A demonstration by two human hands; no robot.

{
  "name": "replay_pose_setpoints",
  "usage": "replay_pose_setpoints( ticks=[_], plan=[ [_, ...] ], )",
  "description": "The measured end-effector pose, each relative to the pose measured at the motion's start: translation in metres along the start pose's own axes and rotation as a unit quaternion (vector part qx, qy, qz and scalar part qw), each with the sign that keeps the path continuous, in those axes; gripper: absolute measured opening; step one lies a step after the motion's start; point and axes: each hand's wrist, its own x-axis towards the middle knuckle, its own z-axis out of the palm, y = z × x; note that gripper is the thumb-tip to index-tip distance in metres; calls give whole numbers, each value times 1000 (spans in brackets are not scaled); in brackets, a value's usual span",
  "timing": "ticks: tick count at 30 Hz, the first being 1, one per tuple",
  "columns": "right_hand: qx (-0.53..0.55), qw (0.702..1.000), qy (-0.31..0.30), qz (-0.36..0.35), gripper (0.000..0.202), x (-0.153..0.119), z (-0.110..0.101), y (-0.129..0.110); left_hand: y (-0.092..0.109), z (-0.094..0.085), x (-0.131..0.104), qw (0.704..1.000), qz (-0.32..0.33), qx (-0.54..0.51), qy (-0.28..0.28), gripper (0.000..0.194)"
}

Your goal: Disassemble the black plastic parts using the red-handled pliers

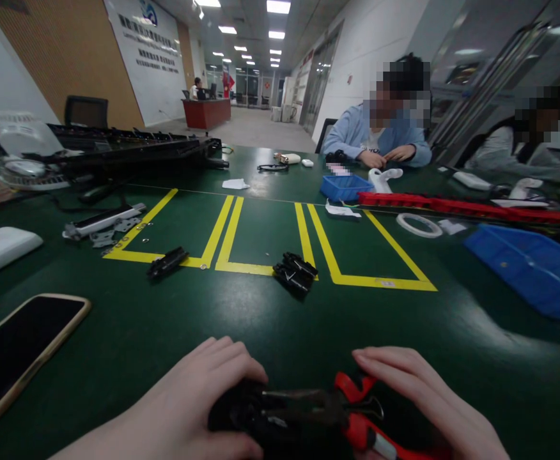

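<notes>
At the bottom of the head view, my left hand (pixel 208 396) is closed around a dark black plastic part (pixel 246 409), its fingers bent over the top. A pair of red-handled pliers (pixel 357 421) lies across from it, jaws reaching toward the black part and handles spread. My right hand (pixel 428 396) grips the pliers from the right, with its fingers fairly straight along the handles and its thumb hidden. Where the jaws meet the part is too dark to make out. Ahead are stacked black plastic pieces (pixel 296 273) and a single black piece (pixel 167 262).
Yellow tape (pixel 261 269) marks boxes on the green table. A phone (pixel 25 345) lies at left, near metal brackets (pixel 112 233). Blue trays (pixel 534 268), a tape roll (pixel 419 225) and red strips (pixel 452 206) are at right. A person (pixel 380 128) sits across.
</notes>
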Motion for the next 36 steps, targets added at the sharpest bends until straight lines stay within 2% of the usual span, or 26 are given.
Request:
replay_pose_setpoints(
  ticks=[3, 6, 8, 13, 17, 24, 30, 34, 36],
  plan=[
    [18, 999, 23, 17, 48, -2, 2, -1, -1, -1, -6, 998, -49, -47, 18, 29],
    [16, 999, 31, 4, 45, -1, 2, -2, -6, 1, -11, 998, -44, -34, 41, 28],
    [1, 1000, -6, -18, 47, 2, -1, -3, -11, 4, -12, 998, -6, -6, 58, 28],
    [-2, 998, -33, -52, 42, 10, -12, -7, -18, 9, -14, 979, 147, 112, 86, 10],
    [13, 999, -46, -10, 42, 12, -11, -11, -18, 10, -15, 960, 181, 191, 98, 18],
    [20, 997, -76, 25, 46, 11, 0, -6, -24, 3, -12, 940, 216, 234, 119, 26],
    [23, 996, -81, 26, 48, 11, 2, -5, -33, -1, -14, 936, 212, 243, 139, 34],
    [26, 996, -77, 34, 51, 10, 3, -5, -33, -2, -15, 936, 206, 253, 133, 48],
    [31, 996, -75, 37, 51, 10, 3, -6, -33, -3, -15, 934, 208, 259, 128, 46]
  ],
)
